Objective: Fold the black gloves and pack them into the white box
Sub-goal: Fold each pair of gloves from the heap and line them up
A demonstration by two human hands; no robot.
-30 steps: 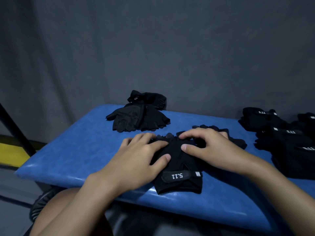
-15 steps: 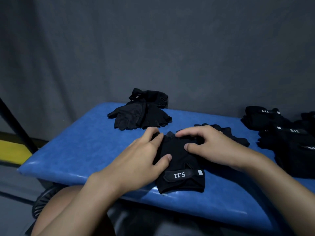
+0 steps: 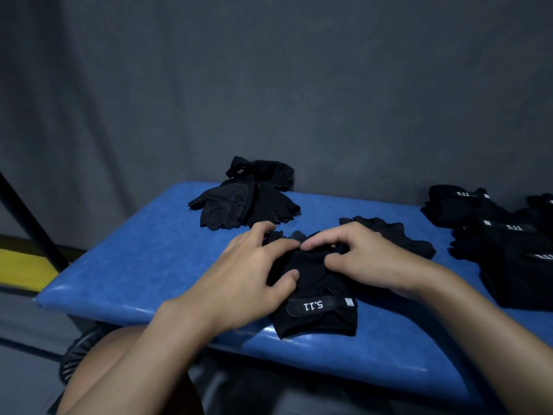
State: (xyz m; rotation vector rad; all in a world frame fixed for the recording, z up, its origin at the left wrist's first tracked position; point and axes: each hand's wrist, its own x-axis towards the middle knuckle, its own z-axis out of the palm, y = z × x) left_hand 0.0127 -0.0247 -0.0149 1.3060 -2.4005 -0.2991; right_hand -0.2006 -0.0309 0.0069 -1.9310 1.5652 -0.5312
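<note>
- Far left, off the table: a yellow strip (image 3: 21, 266) low on the floor, with a black bar (image 3: 30, 223) slanting across in front of it.
- Near left, low down: a bare knee (image 3: 119, 372), tucked under the table's near edge.
- Across the middle: a blue padded table (image 3: 143, 265) set against a grey backdrop (image 3: 269, 85).
- Far left on the table: a loose glove pile (image 3: 245, 202), black and fingerless, at least 2 pieces overlapping, with a "5.11" mark at the far end. Just beyond the left fingertips; touching or not, cannot tell.
- Left of centre: left hand (image 3: 248, 277), palm down, fingers spread wide and fairly straight, thumb pressing the left side of the black glove (image 3: 317, 298), fingertips at its far end.
- Centre, near: that black glove lying flat on the table, cuff toward the near edge, strap reading "5.11" upside down, 1 small white tag at the strap's right end.
- Right of centre: right hand (image 3: 368, 259), fingers curled in narrow, fingertips and thumb pinching fabric at the far part of the same glove. Index tips of the 2 hands almost meeting.
- Just beyond the right hand: a second glove (image 3: 398, 235) lying flat, partly hidden by the knuckles.
- Far right: a glove stack (image 3: 502, 244), folded, 3 "5.11" straps showing, running off the right edge.
</note>
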